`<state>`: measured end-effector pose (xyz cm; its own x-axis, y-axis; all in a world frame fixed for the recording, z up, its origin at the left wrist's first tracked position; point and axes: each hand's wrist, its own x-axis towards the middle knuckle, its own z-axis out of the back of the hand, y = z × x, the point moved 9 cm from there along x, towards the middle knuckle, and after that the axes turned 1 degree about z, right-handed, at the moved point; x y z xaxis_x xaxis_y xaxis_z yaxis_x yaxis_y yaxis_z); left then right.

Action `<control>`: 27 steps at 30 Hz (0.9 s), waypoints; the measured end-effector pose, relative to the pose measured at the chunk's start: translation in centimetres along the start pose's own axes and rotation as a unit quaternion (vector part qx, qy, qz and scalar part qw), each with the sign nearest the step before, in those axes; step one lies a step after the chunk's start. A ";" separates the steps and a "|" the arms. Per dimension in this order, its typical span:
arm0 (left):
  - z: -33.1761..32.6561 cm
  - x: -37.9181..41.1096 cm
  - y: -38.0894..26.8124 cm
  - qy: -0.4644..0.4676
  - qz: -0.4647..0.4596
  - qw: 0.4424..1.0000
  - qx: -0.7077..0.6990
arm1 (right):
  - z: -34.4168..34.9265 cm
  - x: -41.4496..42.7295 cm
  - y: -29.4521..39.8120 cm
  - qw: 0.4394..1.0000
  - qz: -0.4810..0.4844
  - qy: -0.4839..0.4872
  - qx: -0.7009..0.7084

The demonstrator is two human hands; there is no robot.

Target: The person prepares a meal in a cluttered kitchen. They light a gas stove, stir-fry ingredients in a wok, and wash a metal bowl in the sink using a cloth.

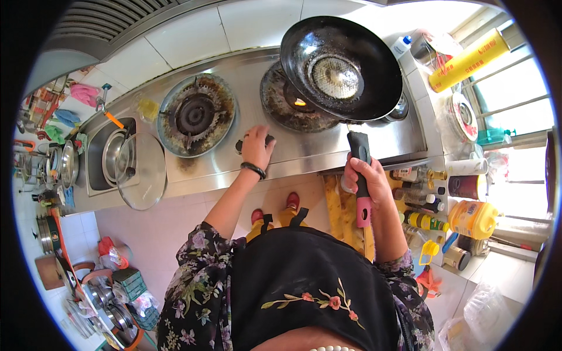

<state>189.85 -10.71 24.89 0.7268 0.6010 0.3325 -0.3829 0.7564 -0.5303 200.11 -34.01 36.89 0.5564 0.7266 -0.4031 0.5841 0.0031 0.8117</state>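
Note:
My right hand [369, 173] grips the black and pink handle [360, 158] of a black wok [342, 70]. The wok hangs tilted over the right gas burner [292, 103], where a small orange flame [300, 102] shows. Its inside looks wet or oily, with a bright textured patch at the bottom. My left hand [257, 147] rests on a black control knob [268, 140] at the front of the stainless steel cooktop [219, 169]; its fingers hide part of the knob area. To the left of that hand lies the unlit left gas burner [196, 115].
A glass lid [142, 171] overhangs the counter's front edge beside a sink [94, 153] holding a steel bowl [115, 153]. Several bottles [423, 219] and a yellow jug [472, 219] line the right side. A yellow roll box [470, 59] is near the window.

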 end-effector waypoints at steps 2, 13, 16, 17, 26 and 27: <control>-1.8 -1.3 0.6 0.042 -0.013 0.999 0.007 | -0.3 0.4 -0.5 1.000 -0.013 0.008 -0.003; -5.4 -0.6 1.7 0.129 0.013 0.989 0.065 | -0.7 1.2 -2.0 0.998 -0.041 0.037 -0.006; -5.2 -0.7 2.2 0.098 0.028 0.993 0.059 | -1.2 1.3 -1.9 0.998 -0.038 0.038 -0.009; -5.2 -0.6 2.0 0.098 0.043 0.992 0.067 | -1.3 1.3 -1.9 0.998 -0.036 0.040 -0.011; -4.3 -1.0 2.0 0.051 0.144 0.985 0.085 | -1.3 2.1 -3.3 0.998 -0.049 0.036 -0.028; -4.4 -1.0 2.1 0.049 0.145 0.985 0.083 | -1.1 2.3 -3.7 0.998 -0.050 0.036 -0.030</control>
<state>190.80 -10.89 20.04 0.6217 0.7764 0.1038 -0.6648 0.5931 -0.4542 198.57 -31.57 33.44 0.4520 0.7682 -0.4535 0.5972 0.1170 0.7935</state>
